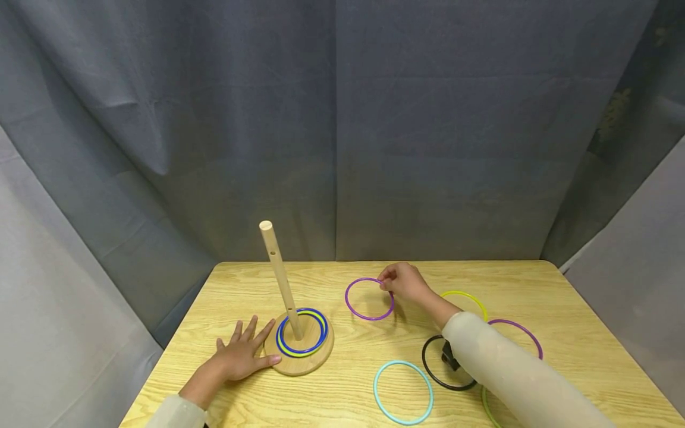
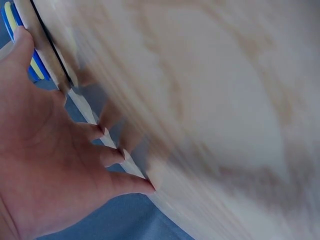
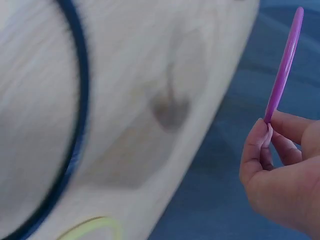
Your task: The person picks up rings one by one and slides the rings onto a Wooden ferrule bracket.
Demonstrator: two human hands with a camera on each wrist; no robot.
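Between thumb and fingertips my right hand pinches a purple ring at its right edge. In the right wrist view this ring appears nearly edge-on, lifted above the table. My left hand lies with fingers spread beside a round wooden base, its thumb and index finger at the base's left edge. From the base rises a wooden peg, leaning in the head view. A blue ring and a yellow-green ring lie around the peg's foot. The left wrist view shows the left hand with fingertips against the wood.
Right of the peg, a light blue ring and a black ring lie on the table. Farther right are a yellow ring, another purple ring and a green ring, partly under the right sleeve. Grey curtains hang behind.
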